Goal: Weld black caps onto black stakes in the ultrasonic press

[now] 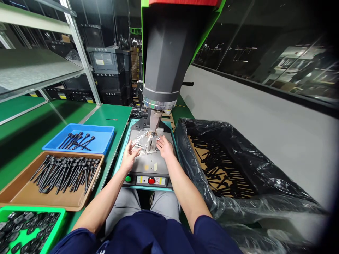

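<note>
In the head view a press machine with a metal horn [155, 120] reaches down over a small metal fixture [151, 144] on a grey base plate [140, 164]. Clear film or a clear plastic guard [141, 138] stands around the fixture's left side. My left hand [129, 156] is beside the clear plastic, fingers apart; whether it touches the plastic I cannot tell. Close to the fixture's right side, my right hand [165, 146] has its fingers stretched out. A dark part [153, 134] shows at the fixture's top, just under the horn.
Left on the green bench stand a blue tray [107, 139] and a brown tray [23, 188] of black long-stemmed parts, plus a green tray [61, 215] of small black pieces. At right, a film-lined box [185, 165] holds black parts. Red [151, 180] and green [128, 179] buttons sit in front.
</note>
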A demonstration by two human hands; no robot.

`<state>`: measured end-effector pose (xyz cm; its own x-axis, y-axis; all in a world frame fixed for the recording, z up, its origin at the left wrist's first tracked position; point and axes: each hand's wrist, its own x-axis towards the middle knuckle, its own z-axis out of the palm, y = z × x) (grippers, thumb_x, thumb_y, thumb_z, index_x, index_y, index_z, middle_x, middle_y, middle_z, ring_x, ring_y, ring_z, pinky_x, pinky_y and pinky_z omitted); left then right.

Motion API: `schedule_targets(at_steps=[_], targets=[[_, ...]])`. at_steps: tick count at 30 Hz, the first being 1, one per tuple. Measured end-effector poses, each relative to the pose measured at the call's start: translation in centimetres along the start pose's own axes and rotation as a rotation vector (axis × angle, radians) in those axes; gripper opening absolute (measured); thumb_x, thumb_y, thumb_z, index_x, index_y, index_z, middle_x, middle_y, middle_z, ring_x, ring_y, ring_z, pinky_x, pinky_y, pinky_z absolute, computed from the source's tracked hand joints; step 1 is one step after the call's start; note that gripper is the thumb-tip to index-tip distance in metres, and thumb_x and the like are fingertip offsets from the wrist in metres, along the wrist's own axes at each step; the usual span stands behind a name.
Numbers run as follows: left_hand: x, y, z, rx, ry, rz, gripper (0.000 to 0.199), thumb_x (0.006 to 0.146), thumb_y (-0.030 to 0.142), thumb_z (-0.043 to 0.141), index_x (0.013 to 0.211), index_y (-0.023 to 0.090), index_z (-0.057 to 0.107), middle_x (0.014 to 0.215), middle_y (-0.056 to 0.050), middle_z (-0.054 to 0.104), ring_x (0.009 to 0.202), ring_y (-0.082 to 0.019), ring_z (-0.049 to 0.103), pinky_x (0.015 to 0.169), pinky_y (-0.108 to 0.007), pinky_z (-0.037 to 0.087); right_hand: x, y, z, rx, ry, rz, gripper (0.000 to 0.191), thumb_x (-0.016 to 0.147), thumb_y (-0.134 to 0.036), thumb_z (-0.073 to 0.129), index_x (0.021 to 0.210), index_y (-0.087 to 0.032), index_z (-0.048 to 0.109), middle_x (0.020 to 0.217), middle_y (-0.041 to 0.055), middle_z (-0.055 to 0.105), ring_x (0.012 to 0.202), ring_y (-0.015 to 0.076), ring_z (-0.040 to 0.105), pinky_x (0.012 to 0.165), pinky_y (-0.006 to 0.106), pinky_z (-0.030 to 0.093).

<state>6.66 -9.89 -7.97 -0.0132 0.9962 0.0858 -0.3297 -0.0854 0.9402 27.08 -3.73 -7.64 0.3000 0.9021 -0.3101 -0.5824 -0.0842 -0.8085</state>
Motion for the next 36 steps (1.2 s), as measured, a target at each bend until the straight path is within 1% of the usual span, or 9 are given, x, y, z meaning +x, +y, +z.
schedule_targets(at_steps=[7, 11, 13, 17, 20, 24, 28, 32, 36], targets=[[0.0, -0.7, -1.0, 0.014, 0.056, -0.021, 0.072, 0.077, 0.036, 0.073, 0.142, 0.031, 0.042, 0.157, -0.012, 0.028, 0.114, -0.026, 0.062, 0.081, -0.033, 0.057, 0.6, 0.5, -0.3, -0.004, -0.026, 0.004, 0.031, 0.084, -0.052, 0.059, 0.086, -0.023, 0.07, 0.105, 0.0093, 0.071, 0.107, 0.0235, 0.062, 0.095, 0.041, 0.046], [0.3, -0.7, -1.6, 0.074, 0.069, 0.086, 0.074, 0.076, 0.038, 0.073, 0.143, 0.03, 0.041, 0.158, -0.012, 0.026, 0.13, -0.032, 0.049, 0.094, -0.042, 0.053, 0.8, 0.7, -0.4, -0.024, -0.055, -0.018, 0.029, 0.084, -0.05, 0.059, 0.086, -0.024, 0.07, 0.102, 0.0087, 0.071, 0.105, 0.0231, 0.063, 0.093, 0.041, 0.047], [0.4, -0.3, -1.9, 0.138, 0.073, 0.221, 0.076, 0.077, 0.037, 0.072, 0.145, 0.031, 0.039, 0.159, -0.009, 0.025, 0.139, -0.032, 0.037, 0.105, -0.045, 0.045, 0.8, 0.7, -0.4, -0.022, -0.057, -0.021, 0.028, 0.084, -0.049, 0.06, 0.084, -0.023, 0.07, 0.101, 0.0087, 0.072, 0.103, 0.023, 0.063, 0.093, 0.042, 0.047], [0.4, 0.5, -2.8, 0.405, 0.043, 0.51, 0.073, 0.077, 0.033, 0.072, 0.144, 0.031, 0.041, 0.158, -0.004, 0.029, 0.148, -0.028, 0.012, 0.119, -0.047, 0.018, 0.6, 0.6, -0.4, 0.005, -0.054, -0.016, 0.025, 0.086, -0.045, 0.059, 0.084, -0.022, 0.07, 0.104, 0.0085, 0.071, 0.103, 0.0217, 0.063, 0.094, 0.041, 0.047], [0.4, 0.0, -3.9, 0.518, 0.069, 0.549, 0.066, 0.078, 0.029, 0.07, 0.14, 0.028, 0.048, 0.152, -0.006, 0.04, 0.149, -0.027, 0.009, 0.121, -0.049, 0.007, 0.4, 0.6, -0.4, -0.004, -0.055, -0.013, 0.025, 0.086, -0.044, 0.059, 0.083, -0.022, 0.07, 0.103, 0.0089, 0.072, 0.103, 0.0221, 0.064, 0.094, 0.041, 0.047], [0.4, -1.9, -5.0, 0.468, 0.102, 0.437, 0.056, 0.08, 0.031, 0.067, 0.135, 0.025, 0.055, 0.148, -0.007, 0.046, 0.148, -0.027, 0.013, 0.12, -0.047, 0.01, 0.5, 0.6, -0.5, -0.025, -0.046, -0.011, 0.025, 0.085, -0.044, 0.06, 0.081, -0.022, 0.07, 0.099, 0.0092, 0.072, 0.101, 0.023, 0.064, 0.093, 0.042, 0.048], [0.6, -3.2, -5.0, 0.299, 0.062, 0.325, 0.063, 0.079, 0.033, 0.067, 0.139, 0.023, 0.051, 0.151, -0.009, 0.042, 0.145, -0.028, 0.026, 0.118, -0.046, 0.023, 0.9, 0.7, -0.6, -0.054, -0.068, -0.02, 0.027, 0.083, -0.049, 0.062, 0.082, -0.023, 0.068, 0.093, 0.0074, 0.072, 0.095, 0.022, 0.065, 0.091, 0.041, 0.048], [1.2, -3.0, -4.2, 0.164, 0.038, 0.249, 0.07, 0.077, 0.034, 0.07, 0.142, 0.026, 0.046, 0.155, -0.009, 0.034, 0.141, -0.029, 0.034, 0.11, -0.043, 0.038, 1.2, 0.3, -0.2, -0.068, -0.053, -0.016, 0.028, 0.081, -0.051, 0.062, 0.084, -0.024, 0.068, 0.09, 0.005, 0.072, 0.089, 0.0203, 0.065, 0.086, 0.038, 0.049], [1.7, -2.1, -3.5, 0.121, 0.031, 0.272, 0.072, 0.076, 0.034, 0.071, 0.143, 0.031, 0.043, 0.158, -0.007, 0.027, 0.143, -0.029, 0.031, 0.107, -0.041, 0.042, 1.2, -0.4, 0.6, -0.068, -0.045, -0.046, 0.029, 0.081, -0.051, 0.06, 0.086, -0.023, 0.069, 0.101, 0.0058, 0.072, 0.092, 0.0204, 0.065, 0.077, 0.032, 0.05]])
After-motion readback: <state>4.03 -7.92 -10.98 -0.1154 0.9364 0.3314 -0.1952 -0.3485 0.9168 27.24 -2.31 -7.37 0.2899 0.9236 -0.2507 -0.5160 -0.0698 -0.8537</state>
